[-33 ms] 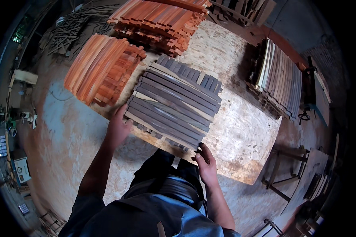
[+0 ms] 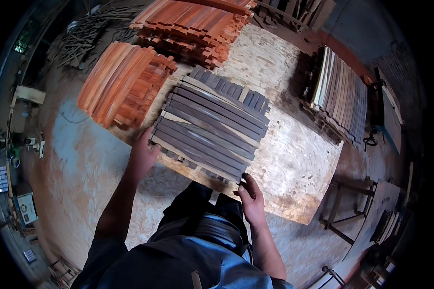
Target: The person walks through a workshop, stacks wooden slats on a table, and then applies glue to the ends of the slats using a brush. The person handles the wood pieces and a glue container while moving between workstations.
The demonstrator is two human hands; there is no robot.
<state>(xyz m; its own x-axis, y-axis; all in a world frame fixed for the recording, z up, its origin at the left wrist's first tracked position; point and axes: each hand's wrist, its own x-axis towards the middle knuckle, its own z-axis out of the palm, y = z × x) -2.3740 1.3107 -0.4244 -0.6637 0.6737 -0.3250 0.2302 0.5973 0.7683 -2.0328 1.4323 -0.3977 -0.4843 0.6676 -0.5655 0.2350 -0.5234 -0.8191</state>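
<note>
A stack of dark grey-brown wooden strips, some with pale streaks, lies at the front of the worktable. Its top strips run from left to right, over a layer laid crosswise. At the left end of the nearest strips is my left hand, its fingers bent round the edge and partly hidden. My right hand is closed at the near right corner, thumb and fingers pinching the end of a dark strip. How far that strip reaches along the front edge is unclear.
Orange-red wooden strips form a smaller stack on the left and a larger stack behind. Brown and pale strips are piled at the table's right edge. Scrap wood lies at the far left; a wooden frame stands right.
</note>
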